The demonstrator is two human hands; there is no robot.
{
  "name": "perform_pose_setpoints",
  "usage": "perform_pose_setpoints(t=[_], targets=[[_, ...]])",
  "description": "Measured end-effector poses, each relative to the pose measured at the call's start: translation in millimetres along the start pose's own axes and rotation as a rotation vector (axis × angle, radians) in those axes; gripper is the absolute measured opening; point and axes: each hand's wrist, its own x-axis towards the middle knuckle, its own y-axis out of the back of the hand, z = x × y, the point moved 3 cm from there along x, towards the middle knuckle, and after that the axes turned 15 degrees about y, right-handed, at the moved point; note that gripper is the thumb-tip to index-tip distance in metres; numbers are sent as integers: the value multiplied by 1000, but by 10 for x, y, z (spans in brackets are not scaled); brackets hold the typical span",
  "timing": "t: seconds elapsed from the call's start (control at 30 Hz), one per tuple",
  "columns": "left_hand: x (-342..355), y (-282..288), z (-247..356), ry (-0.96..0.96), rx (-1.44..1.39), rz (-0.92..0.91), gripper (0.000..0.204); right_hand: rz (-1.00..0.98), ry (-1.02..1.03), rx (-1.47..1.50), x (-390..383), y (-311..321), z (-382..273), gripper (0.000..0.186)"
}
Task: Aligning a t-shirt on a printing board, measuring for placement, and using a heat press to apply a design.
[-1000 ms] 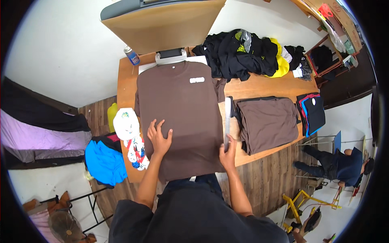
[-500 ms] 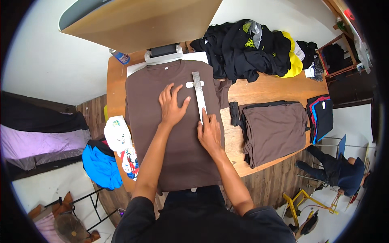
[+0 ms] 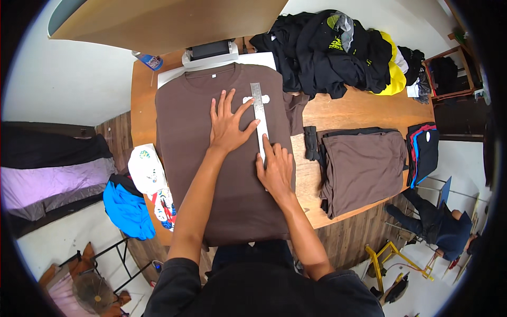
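Observation:
A brown T-shirt (image 3: 195,201) lies spread on the white bed of a press, collar away from me. A long steel ruler (image 3: 261,124) lies lengthwise on the right chest, crossing a small white print patch (image 3: 246,100). My left hand (image 3: 230,120) rests on the shirt just left of the ruler, fingers spread, with index tip and thumb at the ruler's edge. My right hand (image 3: 275,166) grips the ruler's near end, index finger along it.
The raised press lid (image 3: 158,18) is at the back. The wooden table (image 3: 369,111) holds black clothing (image 3: 311,58), folded shirts (image 3: 362,169), a spray can (image 3: 150,61) and white printed pieces (image 3: 145,174). A person (image 3: 451,235) is at the far right, beside a yellow frame (image 3: 380,264).
My right hand has brought the ruler from beside the shirt up onto its chest over the patch. My left hand has moved upward, now spread at the ruler's edge.

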Motion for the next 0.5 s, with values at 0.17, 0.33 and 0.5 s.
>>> perform_pose_setpoints(t=[0.17,0.33,0.5], targets=[[0,-4,14,2,3,-7,56,-11,12,-4,-15,9,6,56],[-5,-12,2,-18,-2,-40,54,-19,30,-17,-56,-15,-7,58],[-8,-4,-2,-20,-1,-34,54,-10,63,-3,-75,-31,0,58]])
